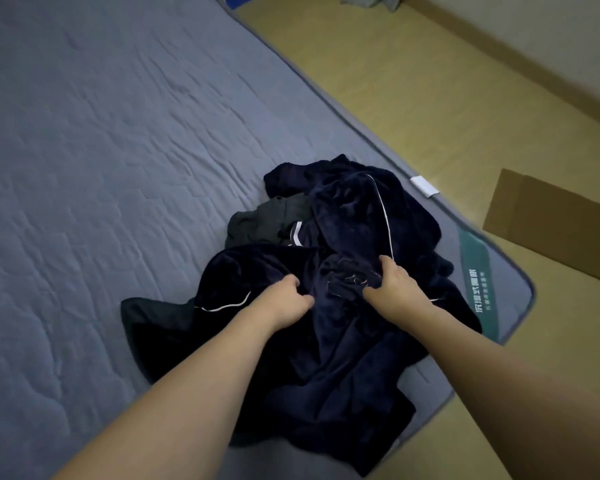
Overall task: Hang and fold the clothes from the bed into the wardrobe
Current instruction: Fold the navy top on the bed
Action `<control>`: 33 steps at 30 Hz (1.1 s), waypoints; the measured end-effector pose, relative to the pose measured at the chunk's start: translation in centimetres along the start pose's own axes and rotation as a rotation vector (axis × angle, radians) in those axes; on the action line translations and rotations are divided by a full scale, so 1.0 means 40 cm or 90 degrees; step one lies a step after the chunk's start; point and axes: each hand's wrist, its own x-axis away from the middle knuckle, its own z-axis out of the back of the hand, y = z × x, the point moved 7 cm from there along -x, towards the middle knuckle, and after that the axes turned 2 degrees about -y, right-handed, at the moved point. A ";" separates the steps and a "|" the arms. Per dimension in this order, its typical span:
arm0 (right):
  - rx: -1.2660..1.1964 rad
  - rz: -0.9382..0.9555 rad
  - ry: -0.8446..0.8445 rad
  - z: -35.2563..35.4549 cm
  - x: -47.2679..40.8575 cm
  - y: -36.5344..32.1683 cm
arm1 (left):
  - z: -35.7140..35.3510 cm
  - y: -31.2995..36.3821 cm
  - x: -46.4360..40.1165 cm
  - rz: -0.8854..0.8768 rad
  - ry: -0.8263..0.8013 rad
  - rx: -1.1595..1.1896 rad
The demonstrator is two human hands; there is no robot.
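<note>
while both arms reach forward over the bed [101, 150], the left hand [284, 301] and the right hand [394, 287] each grip a bunch of the same navy fleece garment [347, 216], the one with thin white piping. the left fingers [293, 282] curl round a fold of the plush cloth, and the right fingers [387, 263] clench another fold, with the thumb lying toward the left hand. between the two sets of fingers the fabric is gathered into creases, and a faint stitched motif [349, 277] shows there, too dim to read. just beyond the left fingertips, a dark grey garment [253, 223] lies partly tucked under the navy one, and a striped cuff or hem [296, 233] peeks out beside it. left of the left wrist, a black piece of cloth [142, 317] spreads flat on the quilted grey-blue mattress cover. below both hands, the navy cloth falls in heavy folds toward the near edge of the bed. right of the right fingers, a green label with white characters [478, 282] sits on the mattress corner, and beyond it a white tag [424, 186] marks the edge. farther right, on the yellowish floor [395, 81], lies a flat sheet of brown cardboard [551, 223]. the wardrobe is out of view.
</note>
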 end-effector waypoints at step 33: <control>0.523 0.199 0.070 -0.282 0.043 -0.265 | 0.201 -0.527 0.074 -0.088 0.359 0.445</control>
